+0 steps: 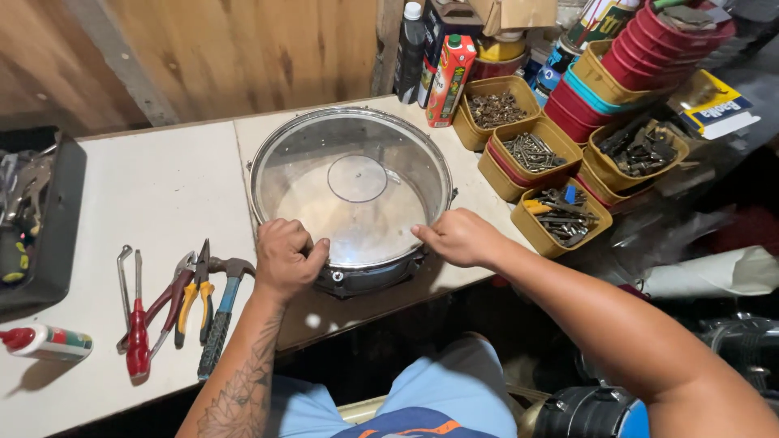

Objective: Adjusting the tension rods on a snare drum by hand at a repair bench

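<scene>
Seen from the head camera, a snare drum (pixel 350 199) lay flat near the front edge of a white workbench (pixel 162 195), its clear head and metal hoop already seated on the shell. The left hand (pixel 286 259) rested on the near rim with its fingers curled together into a loose fist, apparently clamped on a small tuning key or lug, though the knuckles hid whatever was held. The right hand (pixel 461 237) pressed the hoop on the opposite near side, fingers together and bent over the rim. Judged from this, the head looked fitted and the tightening around the hoop seemed under way rather than finished.

To the left of the drum lay a red-handled screwdriver (pixel 137 328), red and yellow pliers (pixel 188 302) and a claw hammer (pixel 223 312), untouched, with a small white glue bottle with a red cap (pixel 42 341) nearer the bench corner and a black tool tray (pixel 36 219) beyond.

Behind the drum stood a tall red and green carton (pixel 449 79) with a green cap beside a dark bottle (pixel 409 50). To the right, square yellow tubs (pixel 542 156) held screws and metal fittings, a leaning stack of red tubs (pixel 649 45) rose behind them, and a flat yellow and blue box (pixel 714 104) lay at the far right edge
</scene>
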